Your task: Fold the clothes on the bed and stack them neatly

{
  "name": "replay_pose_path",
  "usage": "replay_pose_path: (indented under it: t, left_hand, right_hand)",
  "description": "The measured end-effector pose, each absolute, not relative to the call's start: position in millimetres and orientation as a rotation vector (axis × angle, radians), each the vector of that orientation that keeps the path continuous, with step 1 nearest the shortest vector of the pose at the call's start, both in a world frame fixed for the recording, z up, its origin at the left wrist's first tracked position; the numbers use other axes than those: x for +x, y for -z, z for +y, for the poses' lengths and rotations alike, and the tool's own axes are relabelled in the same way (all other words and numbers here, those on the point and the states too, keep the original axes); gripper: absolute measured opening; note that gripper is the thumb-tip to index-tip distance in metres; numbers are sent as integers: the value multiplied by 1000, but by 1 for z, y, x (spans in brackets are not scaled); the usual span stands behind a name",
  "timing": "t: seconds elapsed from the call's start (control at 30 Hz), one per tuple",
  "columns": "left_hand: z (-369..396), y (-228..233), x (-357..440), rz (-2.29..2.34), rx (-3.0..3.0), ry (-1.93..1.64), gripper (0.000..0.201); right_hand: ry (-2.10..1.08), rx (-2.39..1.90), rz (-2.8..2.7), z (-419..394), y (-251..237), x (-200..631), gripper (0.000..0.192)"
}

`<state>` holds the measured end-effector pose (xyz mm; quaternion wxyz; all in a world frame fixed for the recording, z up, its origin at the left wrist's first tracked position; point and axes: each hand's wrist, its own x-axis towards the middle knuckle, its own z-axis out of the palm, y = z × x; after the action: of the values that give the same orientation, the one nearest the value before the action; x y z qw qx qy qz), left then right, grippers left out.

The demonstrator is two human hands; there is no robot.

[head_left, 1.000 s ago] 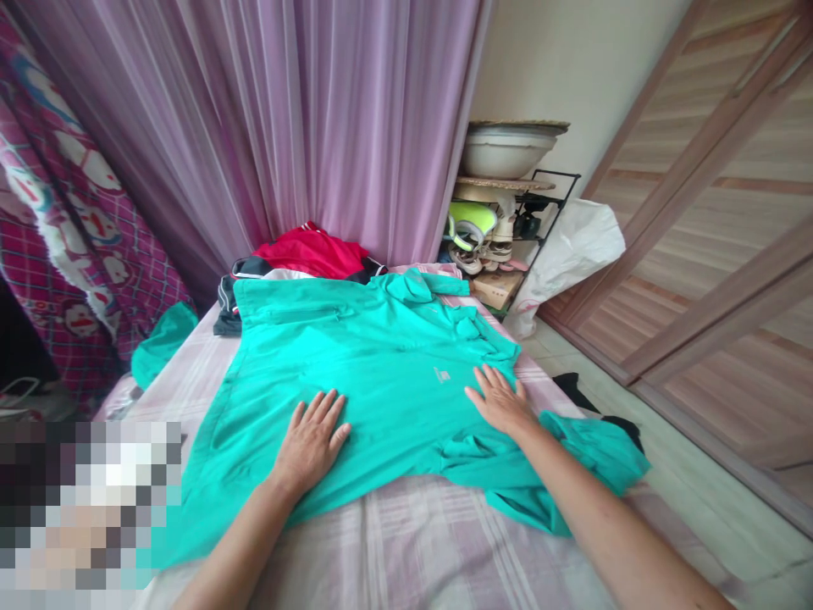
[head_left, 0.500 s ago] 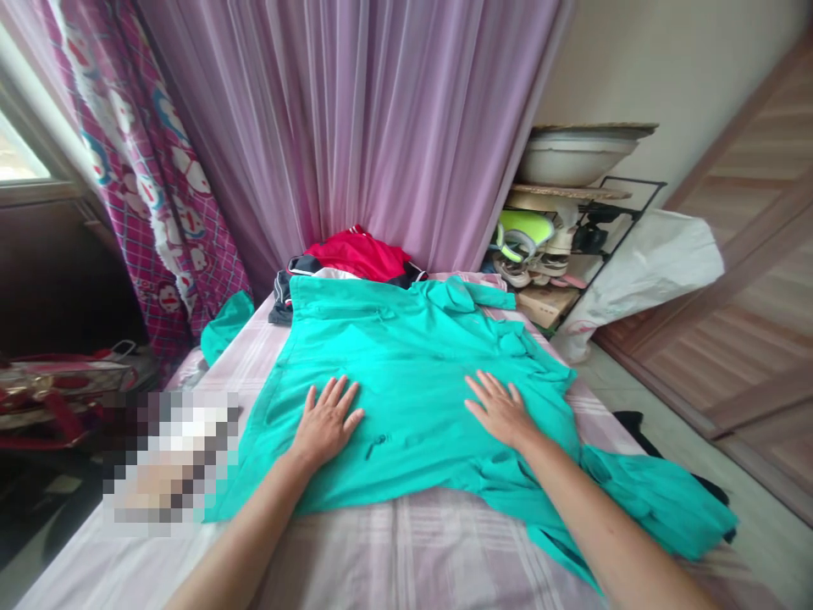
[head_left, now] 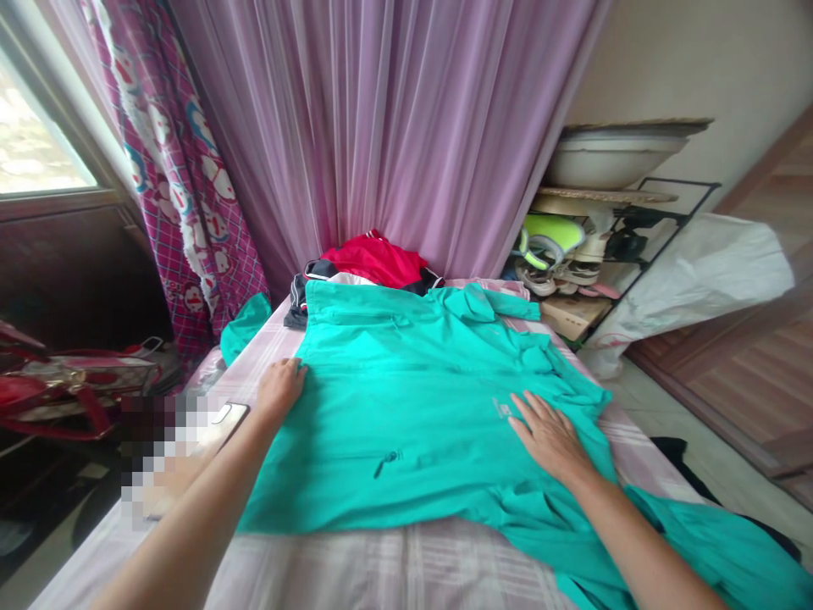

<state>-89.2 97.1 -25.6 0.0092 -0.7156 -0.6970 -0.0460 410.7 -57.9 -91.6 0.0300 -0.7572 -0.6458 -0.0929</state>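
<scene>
While right hand (head_left: 550, 432) lies flat, empty, on teal top (head_left: 374, 402) mid-frame, left hand (head_left: 283, 385) at its edge: can't tell grip; probably smoothing, next needs light tension.

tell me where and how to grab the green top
Probably by the hem of the green top, from the person's left: that edge runs fairly straight and lies nearly flat, while the sleeves, farther right, are bunched. The left hand is at it.

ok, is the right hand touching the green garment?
Touching. The head view shows the right hand lying palm down on the green garment, beside the small pale logo, with no gap visible under it.
</scene>
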Motion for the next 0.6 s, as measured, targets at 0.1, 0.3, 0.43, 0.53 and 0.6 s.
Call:
replay_pose_path:
  t: [0.1,0.3,0.43,0.53,0.6]
  left_hand:
    - [112,17,-97,-2274,-2157,93,48]
    - [132,12,-103,-2475,-2105,78,46]
    - [131,13,-104,-2477,-2073,188,42]
    - [129,13,-103,-2468,-2046,201,44]
    - [126,14,-102,-2453,-2046,195,48]
  right_hand:
    - [280,-2339,-1960,-58,90,407,52]
    - [264,-2298,-1944,-57,88,405,52]
    - [257,-2287,-1940,-50,88,410,53]
    - [272,-2297,-1938,-47,89,411,53]
    - [279,-2324,-1933,-48,90,410,53]
